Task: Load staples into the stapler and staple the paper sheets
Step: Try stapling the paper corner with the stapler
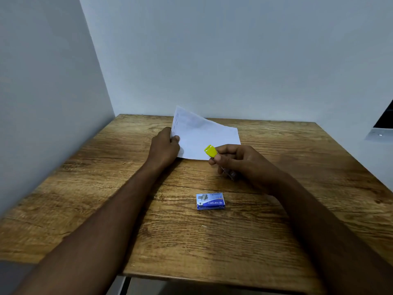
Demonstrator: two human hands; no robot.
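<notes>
A small blue staple box (210,201) is lying flat on the wooden bench (106,209), a little below the middle of the frame, between the two forearms that are reaching in from the lower corners, and touching neither. Just above it and to the right, the right grip (240,162) is curling its fingers and thumb round a yellow stapler (211,151). The stapler's yellow end is sticking out up and to the left past the fingertips, and a grey metal part is showing below the palm. That yellow end is overlapping the lower right edge of the paper (204,135) in this view; whether it is touching the sheets is not clear. To the left of centre, the left grip (164,149) is pinching the paper's left edge, thumb on top, and is holding that side lifted off the bench while the right side is lying flat. A row of small dark marks is running along the raised edge. Behind the bench a pale wall (212,50) is filling the upper frame, and a dark panel (382,122) is cutting in at the right edge.
</notes>
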